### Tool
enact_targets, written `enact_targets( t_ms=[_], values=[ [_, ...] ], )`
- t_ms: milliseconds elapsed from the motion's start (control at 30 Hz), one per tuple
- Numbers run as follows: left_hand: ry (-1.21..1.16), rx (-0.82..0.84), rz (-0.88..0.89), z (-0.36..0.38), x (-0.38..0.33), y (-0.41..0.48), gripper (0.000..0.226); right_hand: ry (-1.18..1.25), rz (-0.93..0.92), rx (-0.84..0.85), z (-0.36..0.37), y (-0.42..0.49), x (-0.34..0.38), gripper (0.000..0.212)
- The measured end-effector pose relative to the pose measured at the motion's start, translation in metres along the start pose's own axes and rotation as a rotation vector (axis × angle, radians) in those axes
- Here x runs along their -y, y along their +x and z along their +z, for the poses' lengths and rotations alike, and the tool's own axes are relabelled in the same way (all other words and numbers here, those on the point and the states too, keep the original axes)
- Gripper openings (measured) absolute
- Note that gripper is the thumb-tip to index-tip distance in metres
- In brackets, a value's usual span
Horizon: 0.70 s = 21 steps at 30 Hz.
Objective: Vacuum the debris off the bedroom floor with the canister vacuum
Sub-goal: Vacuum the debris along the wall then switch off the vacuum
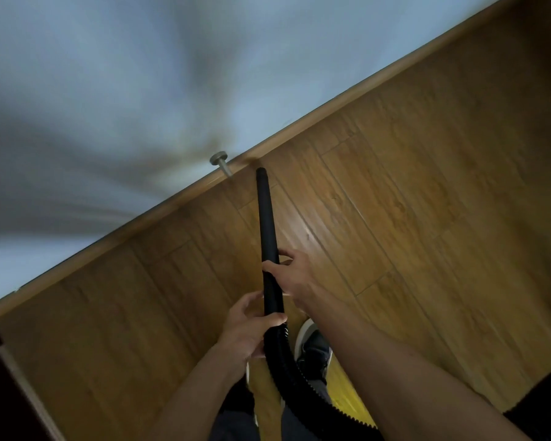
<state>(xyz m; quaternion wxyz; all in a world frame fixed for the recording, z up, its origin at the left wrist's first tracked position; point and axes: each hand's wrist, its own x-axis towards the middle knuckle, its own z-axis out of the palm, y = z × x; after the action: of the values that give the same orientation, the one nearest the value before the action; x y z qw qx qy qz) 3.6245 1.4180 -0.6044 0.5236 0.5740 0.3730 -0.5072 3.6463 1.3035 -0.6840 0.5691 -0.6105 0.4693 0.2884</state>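
Vacuum wand [267, 224]: black, slanting over the wood floor [427, 186], tip reaching the baseboard [299, 127] just beside a metal door stop [221, 162] | right hand [295, 275]: fingers curling round the wand mid-length | left hand [248, 332]: fingers clamping its lower end, where the ribbed hose [287, 370] is joining | shoe [312, 345]: standing beneath the hose.

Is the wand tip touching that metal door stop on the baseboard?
Apart. The head view shows bare baseboard between the wand tip and the door stop.

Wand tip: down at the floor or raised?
Down: the wand slants to the floor at the baseboard, beside the doorstop; contact cannot tell.
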Motion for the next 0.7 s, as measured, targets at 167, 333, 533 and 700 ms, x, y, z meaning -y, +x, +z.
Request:
enact_targets(
  t_ms=[167, 333, 533, 700],
  values=[
    [-0.006, -0.050, 0.039, -0.046, 0.015, 0.000, 0.047, -0.048, -0.014, 0.012, 0.052, -0.009, -0.006, 0.051],
    [-0.038, -0.072, 0.076, -0.077, 0.040, -0.004, 0.048, -0.108, -0.030, 0.041, 0.083, -0.023, -0.017, 0.050],
    [-0.101, -0.096, 0.097, -0.104, 0.069, -0.003, 0.051, -0.162, -0.022, 0.067, 0.114, -0.037, -0.032, 0.049],
    [-0.227, -0.124, 0.041, -0.124, 0.093, -0.009, 0.056, -0.262, -0.029, 0.130, 0.145, -0.050, -0.048, 0.045]
  ],
)
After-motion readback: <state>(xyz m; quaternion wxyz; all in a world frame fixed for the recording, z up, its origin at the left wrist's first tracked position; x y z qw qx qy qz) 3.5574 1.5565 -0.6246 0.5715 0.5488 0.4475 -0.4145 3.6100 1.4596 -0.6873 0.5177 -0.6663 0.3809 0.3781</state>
